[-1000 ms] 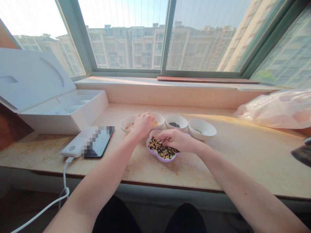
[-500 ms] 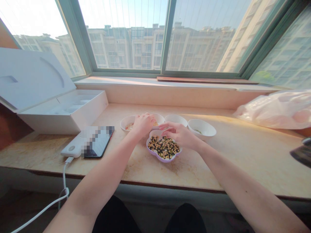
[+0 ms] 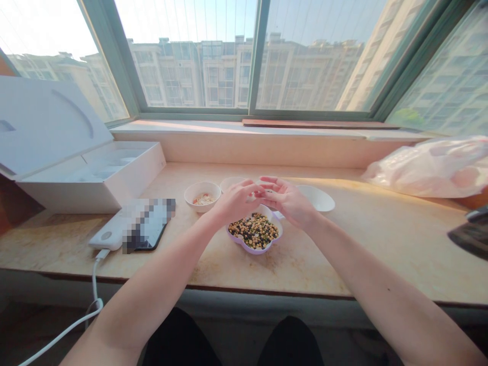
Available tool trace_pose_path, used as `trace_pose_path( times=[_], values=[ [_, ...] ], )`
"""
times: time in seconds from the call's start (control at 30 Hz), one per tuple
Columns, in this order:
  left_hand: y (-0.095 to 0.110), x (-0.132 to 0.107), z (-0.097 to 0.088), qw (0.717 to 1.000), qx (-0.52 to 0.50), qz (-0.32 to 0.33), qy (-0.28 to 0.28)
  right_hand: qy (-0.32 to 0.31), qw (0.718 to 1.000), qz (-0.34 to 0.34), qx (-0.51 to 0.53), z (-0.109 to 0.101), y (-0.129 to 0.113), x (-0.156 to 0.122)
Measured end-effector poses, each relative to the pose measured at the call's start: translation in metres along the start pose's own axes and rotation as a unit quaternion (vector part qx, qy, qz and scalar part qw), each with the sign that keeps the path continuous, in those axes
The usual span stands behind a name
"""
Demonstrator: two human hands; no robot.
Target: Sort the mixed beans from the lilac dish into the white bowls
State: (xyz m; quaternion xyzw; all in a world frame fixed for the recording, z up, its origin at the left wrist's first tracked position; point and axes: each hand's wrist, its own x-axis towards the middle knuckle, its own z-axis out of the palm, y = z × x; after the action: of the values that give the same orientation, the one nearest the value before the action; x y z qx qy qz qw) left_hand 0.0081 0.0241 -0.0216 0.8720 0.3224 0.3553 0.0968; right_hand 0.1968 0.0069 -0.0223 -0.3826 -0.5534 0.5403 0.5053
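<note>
Our left hand (image 3: 239, 198) and right hand (image 3: 288, 202), loosely curved and close together, hover over the far side of the bean bowl (image 3: 254, 250) on the tabletop (image 3: 381, 244); we cannot tell if they hold anything.

Open white box (image 3: 135, 178), phone (image 3: 155, 236), plastic bag (image 3: 430, 168)

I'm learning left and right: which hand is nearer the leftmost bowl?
Left. The left hand is just right of the leftmost bowl; the right hand is farther right.
</note>
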Motion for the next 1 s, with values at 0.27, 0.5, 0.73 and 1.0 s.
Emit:
trace_pose_path(
  times=[0.27, 0.5, 0.73, 1.0],
  values=[
    [-0.003, 0.001, 0.003, 1.0, -0.008, -0.024, -0.004, -0.021, 0.999, 0.021, 0.017, 0.004, 0.001, -0.001],
    [-0.007, 0.003, -0.008, 0.991, 0.08, -0.097, 0.051, -0.076, 0.943, -0.062, -0.319, 0.007, 0.002, -0.006],
    [-0.016, 0.005, -0.015, 0.964, 0.201, -0.175, -0.016, -0.275, 0.805, -0.136, -0.507, 0.013, -0.002, -0.018],
    [-0.018, 0.004, -0.012, 0.955, 0.218, -0.19, -0.073, -0.326, 0.793, -0.136, -0.497, 0.014, -0.003, -0.013]
  ],
)
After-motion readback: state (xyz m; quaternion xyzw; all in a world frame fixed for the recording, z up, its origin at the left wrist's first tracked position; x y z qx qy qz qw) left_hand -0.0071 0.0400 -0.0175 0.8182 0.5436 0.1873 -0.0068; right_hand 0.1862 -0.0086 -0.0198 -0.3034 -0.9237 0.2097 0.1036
